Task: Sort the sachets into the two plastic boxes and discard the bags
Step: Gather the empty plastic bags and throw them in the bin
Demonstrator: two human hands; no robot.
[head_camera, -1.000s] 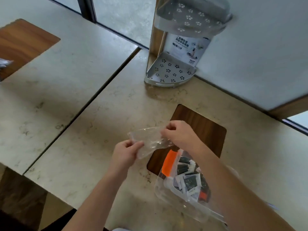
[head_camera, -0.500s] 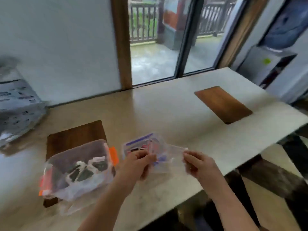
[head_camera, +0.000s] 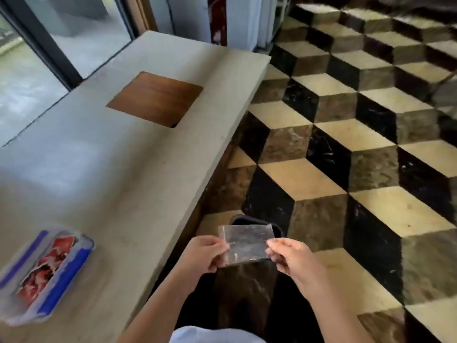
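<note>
An empty clear plastic bag (head_camera: 247,245) is stretched flat between my two hands, off the table's right edge and above the floor. My left hand (head_camera: 204,253) pinches its left side and my right hand (head_camera: 289,256) pinches its right side. Behind and under the bag a dark rounded rim (head_camera: 249,221) shows on the floor; what it is I cannot tell. A clear plastic box with blue clips (head_camera: 42,273) sits on the table at the lower left and holds red sachets. The other box is out of view.
The long stone table (head_camera: 138,174) runs from lower left to upper middle, with a wooden inset (head_camera: 155,97). Its right edge drops to a black, tan and cream cube-patterned floor (head_camera: 358,157). Glass doors stand at the upper left.
My view has swung right, from the table with the orange-clipped box to the table's end and the floor. Both hands have carried the empty bag off the table edge.
</note>
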